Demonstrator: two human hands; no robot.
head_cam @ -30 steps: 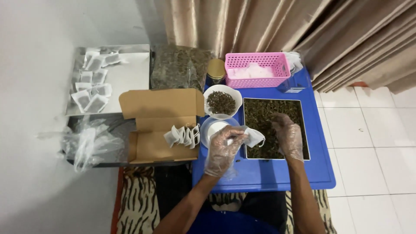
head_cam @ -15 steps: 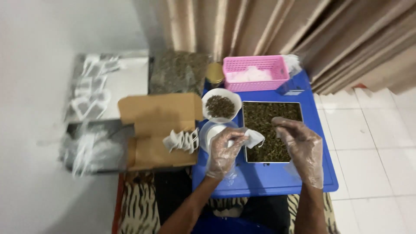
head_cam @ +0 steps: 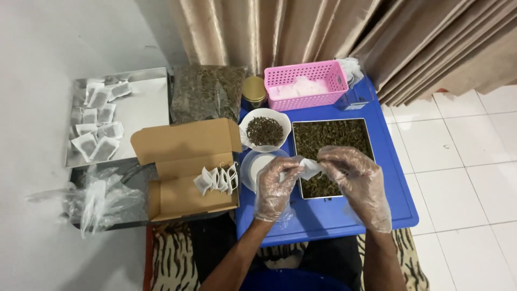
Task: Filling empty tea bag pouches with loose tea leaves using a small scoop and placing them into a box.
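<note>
Hands in clear plastic gloves meet over the blue desk (head_cam: pixel 323 226); the left hand (head_cam: pixel 274 186) and the right hand (head_cam: pixel 353 175) both pinch a small white filter bag (head_cam: pixel 308 168) between them — each grip closed on one side of it, fingertips tight; the bag hangs just above the near-left part of the metal tray of dried leaves (head_cam: pixel 334 140). Just left of the bag sits a white cup (head_cam: pixel 257 164), partly hidden by the left hand; beyond it stands a white bowl of dark leaves (head_cam: pixel 264 131), touching the tray's left edge. At the far edge of the desk stands a pink basket (head_cam: pixel 304 85) holding white material, with a gold-lidded jar (head_cam: pixel 254 90) beside it. Left of the desk lies an open cardboard box (head_cam: pixel 183 167) — a row of white bags (head_cam: pixel 217 179) stands at its edge; further left, a silver tray (head_cam: pixel 140 110) carries filled sachets.
</note>
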